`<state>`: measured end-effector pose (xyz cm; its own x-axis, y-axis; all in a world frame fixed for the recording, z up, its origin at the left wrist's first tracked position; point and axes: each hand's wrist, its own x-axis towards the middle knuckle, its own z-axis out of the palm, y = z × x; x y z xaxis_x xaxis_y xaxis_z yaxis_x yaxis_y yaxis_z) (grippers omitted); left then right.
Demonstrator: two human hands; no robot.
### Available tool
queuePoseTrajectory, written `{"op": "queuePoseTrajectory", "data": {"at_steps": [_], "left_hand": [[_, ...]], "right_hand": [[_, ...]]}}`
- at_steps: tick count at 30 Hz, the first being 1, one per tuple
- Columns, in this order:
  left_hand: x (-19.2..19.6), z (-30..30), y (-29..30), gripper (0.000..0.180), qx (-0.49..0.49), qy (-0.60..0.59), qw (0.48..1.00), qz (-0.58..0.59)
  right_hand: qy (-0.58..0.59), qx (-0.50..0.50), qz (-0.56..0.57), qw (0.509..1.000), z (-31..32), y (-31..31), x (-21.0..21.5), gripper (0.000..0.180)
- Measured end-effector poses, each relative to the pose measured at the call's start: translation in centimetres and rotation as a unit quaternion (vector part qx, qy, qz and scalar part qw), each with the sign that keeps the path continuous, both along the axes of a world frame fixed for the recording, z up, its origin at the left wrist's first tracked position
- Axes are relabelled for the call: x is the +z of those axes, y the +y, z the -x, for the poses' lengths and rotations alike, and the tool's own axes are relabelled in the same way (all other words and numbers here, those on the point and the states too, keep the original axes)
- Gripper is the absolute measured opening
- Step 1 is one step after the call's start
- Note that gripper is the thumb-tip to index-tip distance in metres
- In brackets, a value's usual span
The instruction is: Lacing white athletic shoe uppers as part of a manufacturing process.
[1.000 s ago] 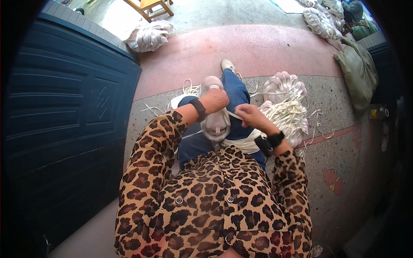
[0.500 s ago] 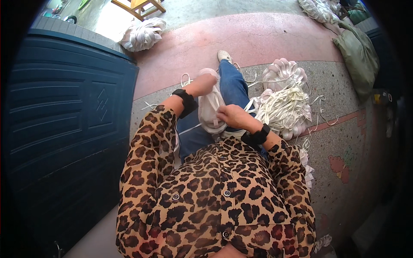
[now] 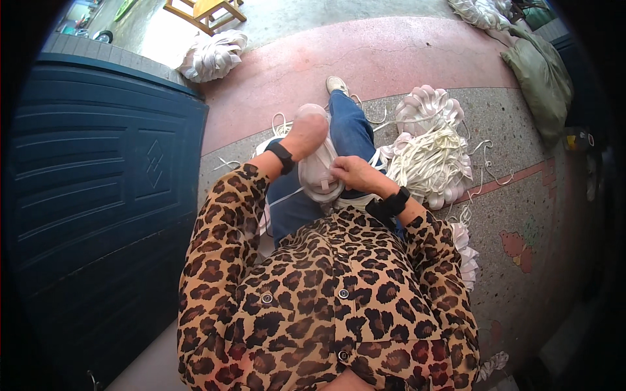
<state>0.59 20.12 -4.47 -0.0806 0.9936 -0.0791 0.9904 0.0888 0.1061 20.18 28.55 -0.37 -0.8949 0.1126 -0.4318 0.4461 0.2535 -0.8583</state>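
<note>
A pale pink and white shoe upper (image 3: 319,176) lies lengthwise over my lap, its toe end pointing away from me. My left hand (image 3: 309,135) is closed above its far half; the fingertips are turned away, so what they pinch is hidden. At the upper's right edge, the thumb and fingers of my right hand (image 3: 357,174) are pinched on it. A thin white lace (image 3: 287,197) trails from the upper across my left thigh. More white laces (image 3: 280,124) loop out beside my left wrist.
Right of my leg, a heap of white laces (image 3: 427,159) lies against a fanned bundle of shoe uppers (image 3: 427,107). Another white bundle (image 3: 214,55) sits near a wooden stool (image 3: 207,12). A dark blue door (image 3: 111,156) stands at left, a grey-green sack (image 3: 538,85) at right.
My left hand has turned over and shifted slightly toward me and left, now covering more of the upper. My right hand stays nearly in place at the upper's edge.
</note>
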Motion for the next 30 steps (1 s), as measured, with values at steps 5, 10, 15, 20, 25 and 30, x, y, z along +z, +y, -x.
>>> {"op": "queuePoseTrajectory", "data": {"at_steps": [5,10,15,20,25,30], "left_hand": [[-0.3,2.6,0.5,0.030,0.163,-0.252,0.954,0.027],[0.1,2.7,2.2,0.035,0.162,-0.229,0.954,0.103],[-0.5,1.9,3.9,0.032,0.100,-0.206,0.954,0.191],[1.9,-1.0,3.5,0.015,0.034,-0.047,0.988,0.146],[2.7,-0.5,3.5,0.013,-0.052,0.008,0.990,0.133],[1.3,-1.0,1.8,0.011,-0.042,0.009,0.998,0.038]], "right_hand": [[0.011,-0.012,-0.001,1.000,-0.2,-0.3,-0.5,0.032],[0.023,-0.010,-0.015,1.000,-0.4,-1.0,-0.7,0.031],[0.045,0.006,-0.067,0.997,-1.0,-0.9,-0.7,0.030],[0.041,0.011,-0.081,0.996,-1.0,-1.0,-0.3,0.029],[0.083,0.029,-0.125,0.988,-0.6,-1.4,-1.3,0.029],[0.090,0.031,-0.171,0.981,-0.6,-1.7,-0.6,0.028]]}}
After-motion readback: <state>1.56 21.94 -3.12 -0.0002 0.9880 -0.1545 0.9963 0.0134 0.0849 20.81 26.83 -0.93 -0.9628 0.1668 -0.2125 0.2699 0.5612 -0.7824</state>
